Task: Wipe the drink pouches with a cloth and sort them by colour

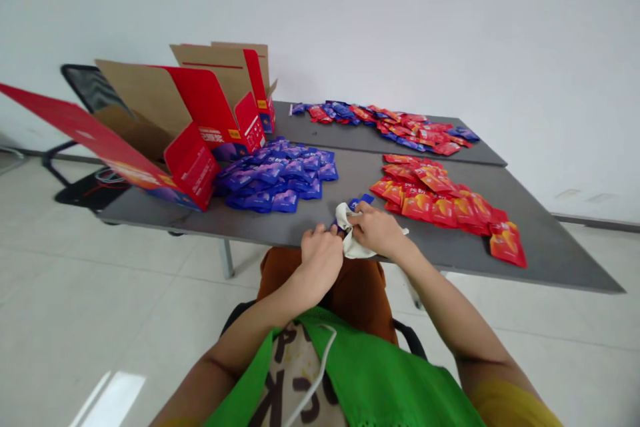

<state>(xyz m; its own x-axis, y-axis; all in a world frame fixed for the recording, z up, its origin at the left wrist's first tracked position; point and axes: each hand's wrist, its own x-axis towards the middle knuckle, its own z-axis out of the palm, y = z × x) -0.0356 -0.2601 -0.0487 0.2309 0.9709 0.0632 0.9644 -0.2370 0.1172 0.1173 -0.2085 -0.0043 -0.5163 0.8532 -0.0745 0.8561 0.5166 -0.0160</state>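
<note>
Both hands meet at the near table edge. My left hand (321, 261) and my right hand (377, 230) pinch a crumpled white cloth bag (351, 235) between them. A blue sachet (360, 201) sticks out of its top, partly hidden by the cloth and my fingers. To the left of my hands lies a heap of blue sachets (275, 178). To the right is a spread of red sachets (433, 199), nearest my right hand. Neither heap touches my hands.
A mixed red and blue sachet pile (385, 125) lies on the far grey table section (380, 140). Open red cardboard boxes (200, 107) stand at the left of the near grey table (550, 267). A black chair (90, 88) stands behind them. A green apron covers my front.
</note>
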